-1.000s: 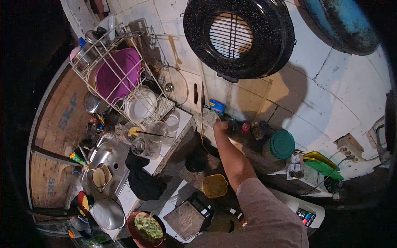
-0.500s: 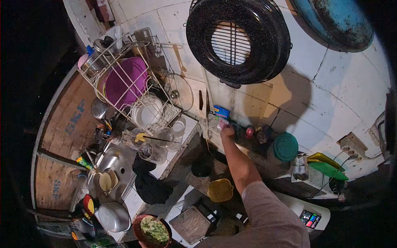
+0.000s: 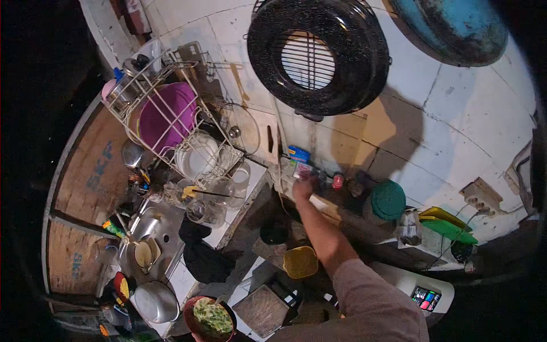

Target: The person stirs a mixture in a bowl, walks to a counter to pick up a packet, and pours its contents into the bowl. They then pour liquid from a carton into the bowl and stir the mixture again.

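My right arm reaches out to the ledge by the tiled wall. The right hand [image 3: 303, 187] looks closed there, just below a small pink-and-white packet [image 3: 302, 169] and a blue box [image 3: 298, 153]. Its fingers are small and blurred, and what they hold, if anything, is not clear. At the bottom edge stands a reddish-brown bowl [image 3: 188, 319] with chopped green and pale food [image 3: 213, 317] in it. A bit of my left hand [image 3: 197, 337] shows at the bowl's rim, gripping it; most of that hand is out of frame.
A dish rack [image 3: 171, 114] and a sink [image 3: 151, 225] lie to the left. Beside the right hand are a red-capped item [image 3: 338, 181] and a green-lidded container [image 3: 388, 200]. A black grill pan [image 3: 353, 62] hangs above. A yellow basket [image 3: 300, 262] sits below the forearm.
The whole view has shifted slightly. My right hand has drawn a little back from the pink-and-white packet. A bit of my left hand now shows at the bowl.
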The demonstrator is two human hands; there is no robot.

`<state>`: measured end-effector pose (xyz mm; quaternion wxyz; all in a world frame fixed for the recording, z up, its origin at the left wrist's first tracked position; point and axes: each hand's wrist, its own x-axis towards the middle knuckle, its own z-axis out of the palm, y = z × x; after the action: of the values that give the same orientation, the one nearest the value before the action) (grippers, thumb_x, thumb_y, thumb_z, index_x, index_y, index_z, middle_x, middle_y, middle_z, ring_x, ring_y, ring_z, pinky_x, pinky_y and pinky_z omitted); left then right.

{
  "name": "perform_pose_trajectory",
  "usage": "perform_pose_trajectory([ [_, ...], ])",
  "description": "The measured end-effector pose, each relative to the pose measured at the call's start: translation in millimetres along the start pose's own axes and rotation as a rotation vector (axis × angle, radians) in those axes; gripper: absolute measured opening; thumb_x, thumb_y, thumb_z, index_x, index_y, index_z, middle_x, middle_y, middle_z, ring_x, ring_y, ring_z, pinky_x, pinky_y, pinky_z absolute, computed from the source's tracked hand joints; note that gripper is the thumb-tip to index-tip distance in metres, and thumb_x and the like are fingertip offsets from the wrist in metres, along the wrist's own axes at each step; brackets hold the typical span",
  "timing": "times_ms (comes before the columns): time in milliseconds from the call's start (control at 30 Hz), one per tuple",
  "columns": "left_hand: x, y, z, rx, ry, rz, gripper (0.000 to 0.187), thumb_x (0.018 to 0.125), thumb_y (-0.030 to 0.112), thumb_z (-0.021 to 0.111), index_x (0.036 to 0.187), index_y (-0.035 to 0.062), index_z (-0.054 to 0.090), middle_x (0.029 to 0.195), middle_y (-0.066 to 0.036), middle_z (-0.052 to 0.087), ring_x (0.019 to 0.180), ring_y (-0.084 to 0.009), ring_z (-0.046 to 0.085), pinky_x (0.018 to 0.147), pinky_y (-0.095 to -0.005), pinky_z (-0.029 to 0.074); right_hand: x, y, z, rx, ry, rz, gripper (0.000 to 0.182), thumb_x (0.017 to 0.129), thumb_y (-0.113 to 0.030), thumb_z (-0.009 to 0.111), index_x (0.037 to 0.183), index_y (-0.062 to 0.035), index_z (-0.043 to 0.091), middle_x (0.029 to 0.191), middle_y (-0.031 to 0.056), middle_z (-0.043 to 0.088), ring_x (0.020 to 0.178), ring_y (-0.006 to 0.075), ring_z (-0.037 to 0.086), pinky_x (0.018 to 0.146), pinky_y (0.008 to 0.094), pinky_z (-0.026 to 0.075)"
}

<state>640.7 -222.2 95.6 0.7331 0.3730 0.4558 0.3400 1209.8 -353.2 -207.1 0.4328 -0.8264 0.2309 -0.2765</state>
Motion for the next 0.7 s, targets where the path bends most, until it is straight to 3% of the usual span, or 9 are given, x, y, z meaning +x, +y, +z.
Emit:
perform_pose_trajectory([
  [67, -17, 18, 34, 0.209, -0.124, 0.116, 0.074, 0.1, 0.063, 0.04, 0.156, 0.0145, 0.041, 0.156, -0.012, 0.044, 0.141, -0.037, 0.044, 0.112, -0.0541, 0.043, -26, -55, -93, 0.131, -0.359, 0.193, 0.048, 0.084, -0.008, 0.072, 0.129, -0.0049, 0.056, 0.118, 0.0195, 0.067, 0.106, 0.0376, 0.066, 0.094, 0.0444, 0.051],
  [133, -8, 4, 19, 0.046, -0.004, 0.05, 0.074, 0.101, 0.062, 0.04, 0.156, 0.014, 0.04, 0.157, -0.012, 0.043, 0.142, -0.0369, 0.043, 0.112, -0.0522, 0.044, -43, -34, -141, 0.371, -0.39, 0.271, 0.051, 0.084, -0.023, 0.075, 0.128, -0.0018, 0.059, 0.127, 0.021, 0.066, 0.117, 0.0394, 0.063, 0.096, 0.0468, 0.051],
  [200, -5, -1, 8, 0.158, -0.036, 0.172, 0.074, 0.101, 0.062, 0.04, 0.157, 0.014, 0.038, 0.158, -0.012, 0.042, 0.143, -0.0365, 0.041, 0.112, -0.0527, 0.043, -39, 46, -135, 0.434, -0.07, 0.168, 0.054, 0.083, -0.012, 0.074, 0.133, -0.004, 0.055, 0.119, 0.0204, 0.066, 0.116, 0.037, 0.061, 0.096, 0.0466, 0.05],
  [267, -1, -2, 0, 0.133, -0.055, 0.138, 0.075, 0.1, 0.063, 0.04, 0.157, 0.0143, 0.038, 0.158, -0.013, 0.041, 0.143, -0.0369, 0.041, 0.112, -0.0535, 0.043, -13, -15, -232, 0.082, -0.207, 0.358, 0.058, 0.084, -0.017, 0.076, 0.136, -0.0005, 0.053, 0.124, 0.0221, 0.064, 0.116, 0.0386, 0.061, 0.098, 0.0481, 0.049],
  [300, 2, -3, -4, 0.109, -0.069, 0.107, 0.075, 0.1, 0.063, 0.04, 0.157, 0.0147, 0.038, 0.159, -0.013, 0.04, 0.143, -0.0373, 0.041, 0.112, -0.0544, 0.043, -1, -8, -230, 0.081, -0.197, 0.359, 0.058, 0.084, -0.017, 0.076, 0.136, -0.0005, 0.053, 0.124, 0.0221, 0.064, 0.116, 0.0386, 0.061, 0.098, 0.0481, 0.049],
  [367, 9, -12, -16, 0.105, -0.073, 0.108, 0.076, 0.1, 0.064, 0.041, 0.158, 0.0145, 0.037, 0.159, -0.013, 0.04, 0.143, -0.0379, 0.041, 0.112, -0.0554, 0.042, 22, 17, -210, -0.054, 0.357, -0.008, 0.053, 0.085, -0.019, 0.076, 0.129, 0.0037, 0.057, 0.121, 0.0242, 0.063, 0.111, 0.0415, 0.061, 0.097, 0.0499, 0.047],
  [500, 24, -22, -39, 0.151, -0.134, 0.115, 0.077, 0.101, 0.065, 0.04, 0.158, 0.0127, 0.036, 0.158, -0.015, 0.04, 0.141, -0.0393, 0.042, 0.111, -0.0568, 0.041, 81, 97, -168, -0.054, 0.34, -0.139, 0.045, 0.09, -0.024, 0.07, 0.122, 0.0057, 0.062, 0.117, 0.0276, 0.064, 0.11, 0.0431, 0.061, 0.098, 0.0512, 0.046],
  [533, 24, -23, -38, 0.152, -0.132, 0.117, 0.077, 0.101, 0.065, 0.04, 0.158, 0.0127, 0.036, 0.158, -0.015, 0.04, 0.141, -0.0393, 0.042, 0.111, -0.0568, 0.041, 99, 148, -131, -0.564, -0.056, -0.289, 0.039, 0.094, -0.03, 0.062, 0.117, 0.001, 0.068, 0.116, 0.026, 0.067, 0.114, 0.0417, 0.062, 0.101, 0.0497, 0.046],
  [700, 26, -28, -42, 0.072, -0.223, 0.178, 0.078, 0.101, 0.065, 0.042, 0.156, 0.0105, 0.037, 0.156, -0.015, 0.041, 0.14, -0.0378, 0.043, 0.112, -0.0552, 0.04, 116, 89, -170, -0.317, -0.053, -0.107, 0.036, 0.099, -0.032, 0.055, 0.119, -0.0064, 0.069, 0.119, 0.0206, 0.068, 0.113, 0.0413, 0.062, 0.099, 0.0497, 0.048],
])
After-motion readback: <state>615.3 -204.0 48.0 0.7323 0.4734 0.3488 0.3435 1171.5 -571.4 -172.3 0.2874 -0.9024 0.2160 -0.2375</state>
